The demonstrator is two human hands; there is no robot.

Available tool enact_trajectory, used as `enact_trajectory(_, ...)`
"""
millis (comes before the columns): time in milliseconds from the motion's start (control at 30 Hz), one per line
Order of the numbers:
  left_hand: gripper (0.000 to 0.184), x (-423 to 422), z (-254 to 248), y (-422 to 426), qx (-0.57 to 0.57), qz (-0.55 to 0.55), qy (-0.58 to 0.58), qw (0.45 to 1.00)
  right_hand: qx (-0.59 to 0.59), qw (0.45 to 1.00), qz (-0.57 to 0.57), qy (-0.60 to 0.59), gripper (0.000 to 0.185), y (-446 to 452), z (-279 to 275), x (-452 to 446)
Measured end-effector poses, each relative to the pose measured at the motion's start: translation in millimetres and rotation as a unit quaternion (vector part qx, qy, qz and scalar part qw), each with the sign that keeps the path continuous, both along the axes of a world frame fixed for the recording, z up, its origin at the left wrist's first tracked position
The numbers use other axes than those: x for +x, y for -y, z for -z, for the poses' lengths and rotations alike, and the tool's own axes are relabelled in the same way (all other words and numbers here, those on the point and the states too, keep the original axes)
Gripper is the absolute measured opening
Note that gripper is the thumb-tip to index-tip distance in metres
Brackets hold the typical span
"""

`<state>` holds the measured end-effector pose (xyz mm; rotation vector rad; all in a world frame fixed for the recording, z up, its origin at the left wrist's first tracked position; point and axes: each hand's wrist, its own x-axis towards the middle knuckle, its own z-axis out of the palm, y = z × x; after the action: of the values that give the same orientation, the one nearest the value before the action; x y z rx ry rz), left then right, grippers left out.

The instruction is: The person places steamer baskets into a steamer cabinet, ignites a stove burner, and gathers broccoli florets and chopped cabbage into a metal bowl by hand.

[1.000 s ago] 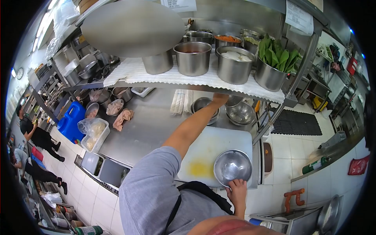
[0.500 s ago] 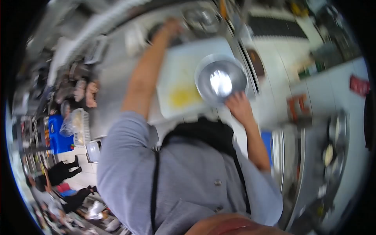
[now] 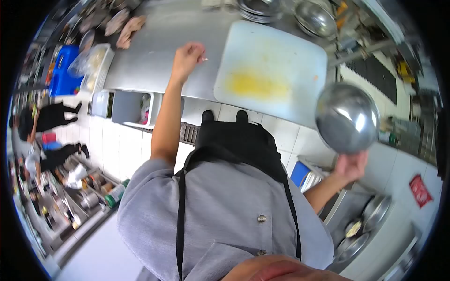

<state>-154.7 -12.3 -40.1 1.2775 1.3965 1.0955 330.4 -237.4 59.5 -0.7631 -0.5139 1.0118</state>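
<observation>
A shiny metal bowl (image 3: 347,117) is in my right hand (image 3: 352,166), whose fingers grip its near edge. It is held up off the right end of a white cutting board (image 3: 276,51). A yellow stain marks the board's near half. My left hand (image 3: 189,56) hangs over the steel counter (image 3: 154,51), left of the board. Its fingers are closed together, and a tiny pale bit shows at the fingertips, too small to name.
Stacked metal bowls (image 3: 260,9) and another metal bowl (image 3: 316,18) stand beyond the board. A white basket (image 3: 101,68) and blue container (image 3: 65,70) sit at left. Metal pans (image 3: 375,210) lie at lower right. Two people (image 3: 54,117) are at far left.
My right hand has carried the bowl from the board's right side outward to the right. My left hand has drawn back from the far bowls to the board's left. The view has shifted.
</observation>
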Motion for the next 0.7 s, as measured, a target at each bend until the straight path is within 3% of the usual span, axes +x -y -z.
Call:
enact_trajectory(33,0.018,-15,2,26,-0.014,-0.065,0.007,0.998,-0.037,0.993,0.028,-0.109,0.039,1,-5,12)
enact_trajectory(67,0.016,-28,4,51,-0.029,-0.126,0.016,0.991,-0.037,0.993,0.009,-0.108,0.039,-2,7,34)
enact_trajectory(133,0.016,-60,26,85,-0.044,-0.198,0.018,0.979,-0.184,0.966,-0.010,-0.183,0.039,-11,58,68)
enact_trajectory(167,0.016,-68,31,94,-0.037,-0.205,0.023,0.978,-0.177,0.968,-0.019,-0.178,0.039,-21,74,64)
enact_trajectory(233,0.015,-78,34,116,-0.059,-0.245,0.005,0.968,-0.299,0.951,0.005,-0.079,0.041,-37,84,46)
enact_trajectory(300,0.019,-73,31,127,-0.049,-0.229,0.011,0.972,-0.278,0.957,-0.004,-0.082,0.038,-45,57,10)
enact_trajectory(367,0.023,-57,20,136,-0.060,-0.164,0.058,0.983,-0.126,0.976,-0.059,0.165,0.036,-49,25,-40)
enact_trajectory(400,0.024,-48,10,139,-0.075,-0.123,0.108,0.984,-0.066,0.950,-0.116,0.282,0.027,-56,9,-73)
enact_trajectory(433,0.024,-44,-6,144,-0.070,-0.124,0.109,0.984,-0.038,0.878,-0.198,0.435,0.024,-58,-4,-100)
enact_trajectory(467,0.024,-44,-23,150,-0.133,-0.057,0.228,0.963,-0.010,0.773,-0.272,0.572,0.020,-61,-16,-129)
enact_trajectory(500,0.025,-50,-32,155,-0.193,0.011,0.341,0.920,0.176,0.668,-0.282,0.666,0.022,-74,-28,-178)
enact_trajectory(533,0.025,-63,-29,163,-0.193,0.008,0.343,0.919,0.242,0.567,-0.311,0.723,0.026,-75,-29,-216)
enact_trajectory(600,0.025,-102,-18,180,-0.198,0.071,0.459,0.863,0.366,0.418,-0.328,0.764,0.025,-77,-21,-291)
enact_trajectory(633,0.025,-124,-5,195,-0.197,0.063,0.458,0.864,0.371,0.418,-0.332,0.760,0.025,-73,-13,-320)
enact_trajectory(700,0.020,-168,19,220,-0.143,-0.049,0.235,0.960,0.436,0.307,-0.390,0.751,0.028,-77,0,-372)
